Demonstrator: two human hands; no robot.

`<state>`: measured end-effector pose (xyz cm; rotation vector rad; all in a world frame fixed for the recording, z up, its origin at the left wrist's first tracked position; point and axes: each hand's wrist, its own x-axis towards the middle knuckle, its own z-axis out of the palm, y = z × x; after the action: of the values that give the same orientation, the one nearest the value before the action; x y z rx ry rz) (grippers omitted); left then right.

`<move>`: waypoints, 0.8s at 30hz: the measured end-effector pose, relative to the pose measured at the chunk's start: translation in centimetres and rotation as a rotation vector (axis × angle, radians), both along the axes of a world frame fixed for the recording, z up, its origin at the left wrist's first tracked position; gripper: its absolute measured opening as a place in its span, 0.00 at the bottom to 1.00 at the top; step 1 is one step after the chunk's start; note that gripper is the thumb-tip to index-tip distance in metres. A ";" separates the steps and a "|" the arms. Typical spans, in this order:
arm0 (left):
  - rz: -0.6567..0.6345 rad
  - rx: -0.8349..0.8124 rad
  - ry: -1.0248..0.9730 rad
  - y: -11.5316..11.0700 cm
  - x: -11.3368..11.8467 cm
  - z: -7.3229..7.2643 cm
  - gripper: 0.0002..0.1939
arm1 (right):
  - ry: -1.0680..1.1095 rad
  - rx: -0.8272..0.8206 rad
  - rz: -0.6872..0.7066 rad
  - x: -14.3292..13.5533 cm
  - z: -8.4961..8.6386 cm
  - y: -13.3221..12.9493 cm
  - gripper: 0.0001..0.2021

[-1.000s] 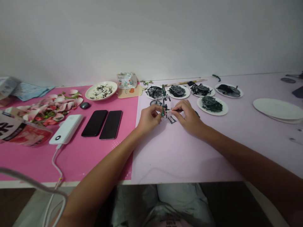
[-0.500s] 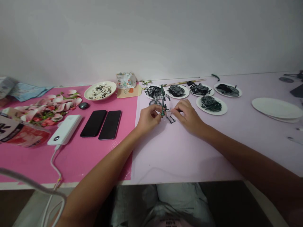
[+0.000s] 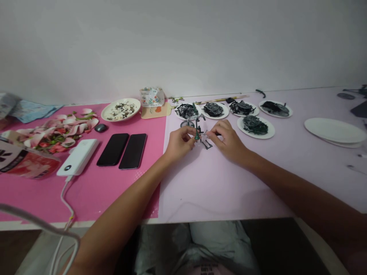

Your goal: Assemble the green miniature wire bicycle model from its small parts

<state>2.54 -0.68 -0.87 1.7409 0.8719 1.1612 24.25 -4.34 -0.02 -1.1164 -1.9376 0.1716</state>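
Note:
In the head view, my left hand (image 3: 180,144) pinches a dark green toy bicycle frame (image 3: 197,134), held above the pale pink mat. A handlebar-like grey piece shows at its far part, and a spoked wheel (image 3: 187,124) is just beyond my left fingers. Close by on the right, my right hand (image 3: 226,140) has its thumb and fingers pressed together at a thin, light-coloured piece (image 3: 204,133) against the frame; its kind is too small to tell. Below the fingertips lies a small black open-framed part (image 3: 207,144) on the mat.
Plates of black, grey and green parts, such as the nearest plate (image 3: 271,133), line the back. Stacked white plates (image 3: 334,130) stand at the right. On the left are two phones (image 3: 132,151), a power bank (image 3: 78,157) with its cable, a mouse (image 3: 100,128) and a bowl (image 3: 107,116).
Both hands keep nearly the same place and grip. The frame and the fingertips have shifted only very slightly.

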 end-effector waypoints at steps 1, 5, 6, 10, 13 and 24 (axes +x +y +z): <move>0.001 -0.004 0.000 0.0 0.0 0.0 0.10 | 0.002 0.000 -0.003 0.0 0.0 0.0 0.13; 0.005 -0.014 -0.001 -0.1 0.0 0.1 0.10 | 0.016 0.005 -0.013 0.0 0.0 0.0 0.11; 0.006 -0.016 0.002 -0.1 0.0 0.1 0.10 | 0.021 0.008 -0.016 0.0 -0.1 0.0 0.10; 0.006 -0.017 0.010 -0.1 0.0 0.2 0.09 | 0.034 0.006 -0.025 0.0 -0.2 0.1 0.08; -0.002 -0.014 0.001 -0.1 0.1 0.1 0.08 | 0.035 0.006 -0.026 0.0 -0.2 0.1 0.07; 0.004 -0.014 0.019 0.0 0.0 0.1 0.08 | 0.038 -0.018 -0.021 0.1 -0.3 0.1 0.06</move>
<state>2.53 -0.67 -0.74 1.7424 0.8937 1.1403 24.31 -4.21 -0.31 -1.1373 -1.8932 0.1979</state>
